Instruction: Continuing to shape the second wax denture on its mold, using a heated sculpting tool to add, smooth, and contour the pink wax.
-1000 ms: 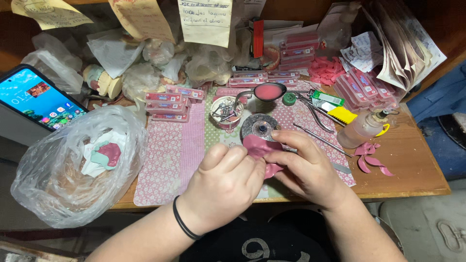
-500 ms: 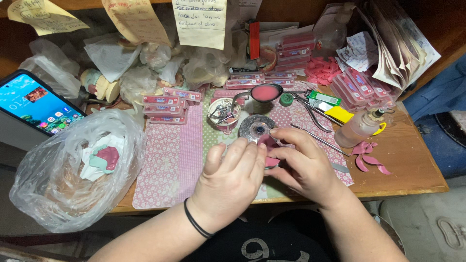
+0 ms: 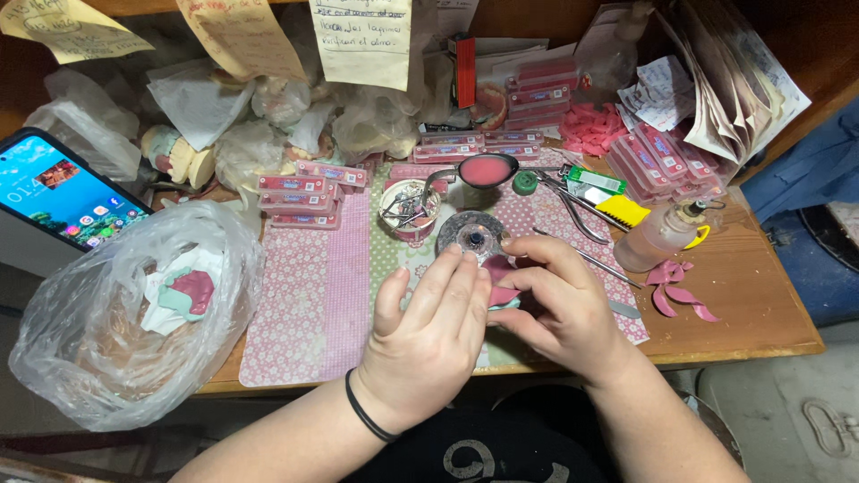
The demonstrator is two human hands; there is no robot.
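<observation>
Both hands have shifted slightly right, closing together. Left hand and right hand pinch a pink wax piece between them, just below the round burner. Plastic bag holds a pink-and-green cast; small cup holds metal bits.

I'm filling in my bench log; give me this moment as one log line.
left hand: fingers on pink wax piece | right hand: grip on it | behind: round glass burner | mat: pink floral
</observation>
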